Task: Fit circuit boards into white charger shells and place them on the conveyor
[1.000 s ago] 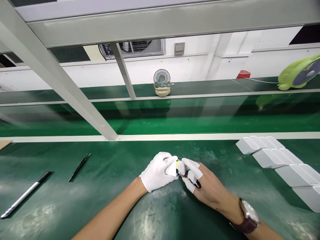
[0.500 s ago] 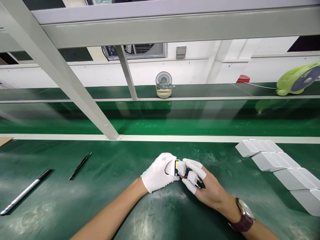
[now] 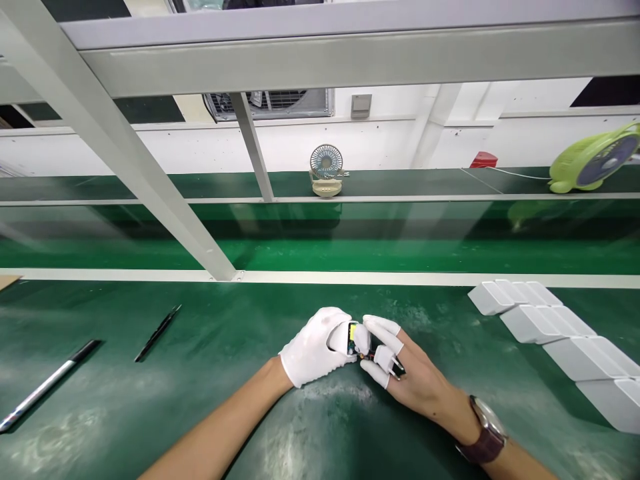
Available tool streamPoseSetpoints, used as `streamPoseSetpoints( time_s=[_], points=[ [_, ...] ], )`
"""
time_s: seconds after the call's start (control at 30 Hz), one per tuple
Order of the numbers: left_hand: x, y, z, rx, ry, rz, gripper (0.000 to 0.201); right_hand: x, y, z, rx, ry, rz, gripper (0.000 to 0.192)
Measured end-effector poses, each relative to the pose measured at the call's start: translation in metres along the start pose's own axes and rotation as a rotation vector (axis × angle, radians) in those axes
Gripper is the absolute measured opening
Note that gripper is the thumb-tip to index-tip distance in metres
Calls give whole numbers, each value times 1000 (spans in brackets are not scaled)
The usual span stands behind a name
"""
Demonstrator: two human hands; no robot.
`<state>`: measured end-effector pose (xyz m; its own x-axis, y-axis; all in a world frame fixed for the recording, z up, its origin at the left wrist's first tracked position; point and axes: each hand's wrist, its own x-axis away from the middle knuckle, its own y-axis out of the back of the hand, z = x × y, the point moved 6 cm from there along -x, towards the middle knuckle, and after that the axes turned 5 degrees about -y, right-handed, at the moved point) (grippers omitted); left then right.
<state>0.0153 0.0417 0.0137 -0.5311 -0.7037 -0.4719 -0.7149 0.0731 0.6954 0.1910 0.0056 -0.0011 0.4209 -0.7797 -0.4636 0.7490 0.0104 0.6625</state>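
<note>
My left hand (image 3: 316, 348), in a white glove, is closed round a white plastic charger housing (image 3: 339, 338). At its open end a circuit board with a yellow-wrapped part (image 3: 353, 331) shows. My right hand (image 3: 400, 360) wears white finger cots and grips a white plug end piece (image 3: 385, 358) with metal prongs, tilted down to the right. Thin wires seem to run between the plug piece and the board. The fingertips of both hands nearly meet there, so part of the board is hidden.
Black tweezers (image 3: 157, 333) and a silver-and-black pen-like tool (image 3: 49, 385) lie on the green table (image 3: 210, 413) at left. Rows of white plastic housings (image 3: 565, 340) stand at right. A slanted metal post (image 3: 150, 180) rises at left. Behind are a small fan (image 3: 327, 170) and a green fan (image 3: 593, 160).
Both hands keep hold of the charger parts in nearly the same place. The plug piece has turned slightly in my right fingers. The whole view has shifted a little.
</note>
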Motion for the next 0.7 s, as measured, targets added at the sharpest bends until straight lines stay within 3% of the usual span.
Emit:
streamPoseSetpoints(
  time_s=[0.17, 0.3, 0.57, 0.7],
  points=[
    [9, -6, 9, 49, -16, -17, 57, 1, -2, 3, 6, 58, 13, 62],
    [12, -9, 9, 63, -77, -34, 62, 1, 2, 7, 4, 92, -22, 62],
    [12, -9, 10, 64, -45, -13, 63, -2, 9, 12, -1, 94, -28, 59],
    [6, -8, 6, 41, 14, 20, 49, -4, 10, 13, -6, 72, -9, 58]
  ],
)
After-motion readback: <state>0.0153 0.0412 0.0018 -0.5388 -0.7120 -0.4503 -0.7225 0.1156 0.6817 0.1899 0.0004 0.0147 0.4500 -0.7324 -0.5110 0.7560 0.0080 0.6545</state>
